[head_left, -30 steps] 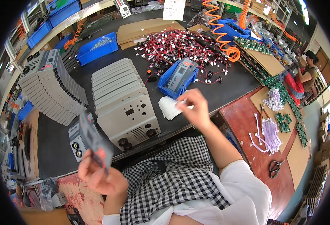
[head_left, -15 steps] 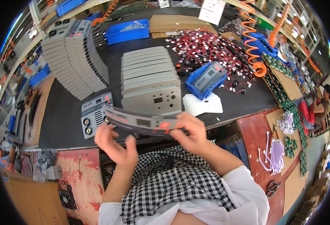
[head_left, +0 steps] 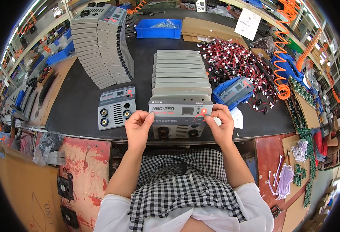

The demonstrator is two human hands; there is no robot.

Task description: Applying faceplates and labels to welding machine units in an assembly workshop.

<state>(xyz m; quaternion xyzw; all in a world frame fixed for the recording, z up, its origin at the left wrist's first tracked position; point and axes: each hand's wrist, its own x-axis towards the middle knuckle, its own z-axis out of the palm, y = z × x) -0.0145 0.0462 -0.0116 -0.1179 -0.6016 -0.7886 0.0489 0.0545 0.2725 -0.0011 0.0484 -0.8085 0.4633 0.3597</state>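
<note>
A dark grey printed label sheet (head_left: 180,112) with a small display window and red marks stretches flat between my two hands. Its left edge is pinched by my left hand (head_left: 140,127), the right edge by my right hand (head_left: 221,125). Right behind and below it stands a grey front panel (head_left: 173,133) with vent slots and black sockets; whether the sheet touches it I cannot tell. A row of bare grey panels (head_left: 180,73) leans behind. To the left lies a labelled panel (head_left: 115,109) with brass-centred sockets.
A curved tall stack of labelled panels (head_left: 100,50) rises at the back left. Beyond are a blue bin (head_left: 159,32) and cardboard sheets (head_left: 208,28). At right, a blue tray (head_left: 231,93) of label sheets, white paper (head_left: 237,118), heaped red wires (head_left: 231,54) and a hanging orange coiled hose (head_left: 281,69).
The label sheet has gone from bowed and tilted to flat and level. My left hand, loosely open before, now pinches its left edge. The whole view has shifted.
</note>
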